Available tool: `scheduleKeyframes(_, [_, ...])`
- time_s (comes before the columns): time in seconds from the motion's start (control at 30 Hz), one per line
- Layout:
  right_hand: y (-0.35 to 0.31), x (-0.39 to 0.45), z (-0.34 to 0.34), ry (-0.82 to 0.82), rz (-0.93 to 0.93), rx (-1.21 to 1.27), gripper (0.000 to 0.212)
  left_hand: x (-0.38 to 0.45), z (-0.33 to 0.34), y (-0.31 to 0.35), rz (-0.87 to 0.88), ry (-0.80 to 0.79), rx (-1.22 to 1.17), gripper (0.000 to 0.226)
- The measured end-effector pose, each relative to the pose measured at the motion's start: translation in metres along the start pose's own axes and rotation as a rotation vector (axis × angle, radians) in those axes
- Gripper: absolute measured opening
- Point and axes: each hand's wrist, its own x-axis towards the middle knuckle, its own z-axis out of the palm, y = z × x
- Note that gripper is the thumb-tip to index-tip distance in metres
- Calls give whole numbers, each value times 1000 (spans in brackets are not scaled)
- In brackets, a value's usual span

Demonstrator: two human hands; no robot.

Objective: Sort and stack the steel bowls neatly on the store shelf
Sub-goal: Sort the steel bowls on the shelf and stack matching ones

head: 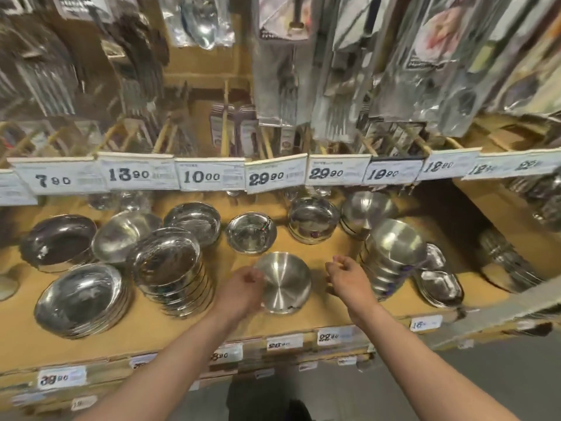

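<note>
though upturned between both hands, steel bowl point(287, 282): light, rigid, slick; best gripped at rim. left hand point(241, 288) touches its side, fingers curled; right hand point(349, 276) loosely curled, holding nothing.

Everything on the tan, wood-look shelf point(145, 332) is shiny silver steel. The upside-down bowl point(287, 282) at the front middle has a brushed silver base with faint circular lines. Just left of that bowl, the tall stack of bowls point(173, 268) is mirror-bright with dark reflections inside. Right of it, another upside-down stack point(391, 253) is the same brushed silver, with a hint of purple along its edges. Behind the bowl, a small polished bowl point(251, 234) shows a tiny red-and-green speck on its rim. Above, the price tags point(209, 177) are white with black numbers.
</note>
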Motion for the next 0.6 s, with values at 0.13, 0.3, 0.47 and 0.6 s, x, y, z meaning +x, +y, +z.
scheduleKeyframes(0.13, [-5,39,-3,-58,5,10,58,11,23,4,-57,59,-51,9])
scheduleKeyframes(0.3, [-17,85,12,-22,-126,-118,39,17,37,3,-83,144,-80,16])
scheduleKeyframes(0.47, [-37,122,43,201,109,-104,74,19,34,-15,-13,330,114,13])
scheduleKeyframes(0.6, [-34,140,48,204,203,-123,71,24,37,-39,-95,374,193,18])
